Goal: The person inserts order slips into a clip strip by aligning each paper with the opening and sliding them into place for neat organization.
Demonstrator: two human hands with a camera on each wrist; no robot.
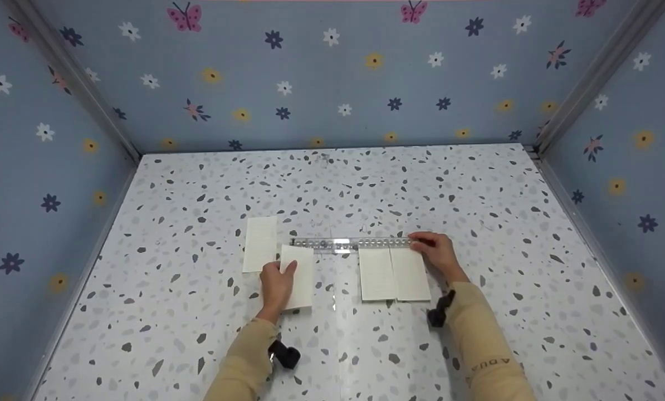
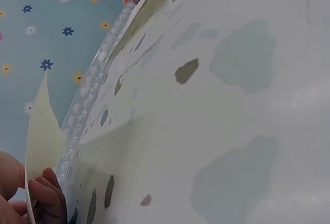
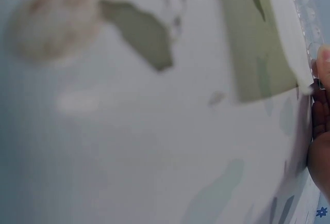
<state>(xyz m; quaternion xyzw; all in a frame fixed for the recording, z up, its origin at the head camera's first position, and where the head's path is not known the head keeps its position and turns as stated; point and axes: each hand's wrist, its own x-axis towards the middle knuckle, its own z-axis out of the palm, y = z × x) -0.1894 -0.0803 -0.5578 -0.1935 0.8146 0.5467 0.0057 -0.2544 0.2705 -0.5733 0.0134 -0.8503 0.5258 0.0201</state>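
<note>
Between left fingers (image 2: 47,192), curved cream paper (image 2: 43,131).

On the bench (image 1: 171,334) we find the strip (image 1: 341,245) lying crosswise. At its left end, the left fingers (image 1: 268,270) hold one card (image 1: 302,281); the outer card (image 1: 260,242) lies further left. Before its right part we see two cards (image 1: 377,275) side by side; the right fingers (image 1: 421,236) are at its right end. Behind the bench is the wall (image 1: 332,72).

the right sleeve (image 1: 477,328) bears dark letters (image 1: 491,365), seemingly "a dua"
</note>
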